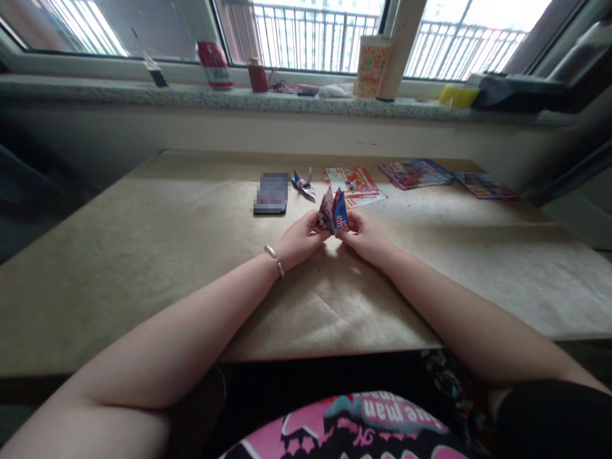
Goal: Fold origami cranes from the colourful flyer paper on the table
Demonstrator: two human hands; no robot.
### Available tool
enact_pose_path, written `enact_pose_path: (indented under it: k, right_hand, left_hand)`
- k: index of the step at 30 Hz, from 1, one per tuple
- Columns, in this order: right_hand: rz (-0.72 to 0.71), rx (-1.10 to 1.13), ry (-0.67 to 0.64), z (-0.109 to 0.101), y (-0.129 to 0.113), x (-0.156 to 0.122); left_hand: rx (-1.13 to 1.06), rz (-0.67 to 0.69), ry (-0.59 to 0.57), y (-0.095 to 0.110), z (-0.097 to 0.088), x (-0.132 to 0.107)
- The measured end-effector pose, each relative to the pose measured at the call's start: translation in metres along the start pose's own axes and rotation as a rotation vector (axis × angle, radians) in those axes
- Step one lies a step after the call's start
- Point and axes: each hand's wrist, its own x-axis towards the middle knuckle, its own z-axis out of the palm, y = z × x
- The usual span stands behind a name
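Between my two hands stands a folded paper piece (pixel 333 210), printed in blue, red and white, with pointed flaps rising at its top. My left hand (pixel 306 237), with a silver bangle on its wrist, pinches its left side. The right side is pinched by my right hand (pixel 361 236). Both hands are closed on it just above the table. A finished-looking origami crane (pixel 304 184) lies a little beyond my left hand. Left of the crane lies a phone (pixel 271 193) with a blurred screen.
Printed sheets (pixel 356 185) lie behind my right hand. Farther right are a stack of printed leaflets (pixel 415 173) and another pile (pixel 484 185). On the windowsill (pixel 287 105) stand a red can (pixel 215 65), a red bottle (pixel 257 75), a patterned cup (pixel 371 67) and a yellow sponge (pixel 458 96).
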Motion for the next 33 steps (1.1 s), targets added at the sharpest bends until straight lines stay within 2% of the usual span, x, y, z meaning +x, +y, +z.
enact_pose_path:
  k: [5, 11, 19, 25, 29, 33]
  right_hand:
    - [0.0, 0.012, 0.006, 0.0017, -0.0018, -0.0007]
    - [-0.03, -0.05, 0.024, 0.0, -0.0012, 0.0]
    - [0.005, -0.123, -0.012, 0.0009, 0.0005, 0.0002]
    - [-0.046, -0.101, -0.014, 0.0017, 0.0013, -0.0009]
    - [-0.049, -0.11, -0.006, 0.0019, 0.001, -0.0019]
    - [-0.046, -0.003, -0.01, 0.0013, -0.0021, -0.0013]
  left_hand:
    - [-0.083, -0.02, -0.018, 0.0029, 0.0026, -0.0016]
    - [0.021, 0.025, 0.028, -0.0009, 0.0021, -0.0009]
    - [-0.063, 0.03, -0.031, -0.0034, 0.0048, 0.0016]
    - [0.062, 0.077, -0.014, -0.005, 0.0022, -0.0011]
    - [0.023, 0.065, 0.03, -0.0025, 0.0009, -0.0011]
    - [-0.032, 0.032, 0.026, 0.0011, 0.0006, -0.0006]
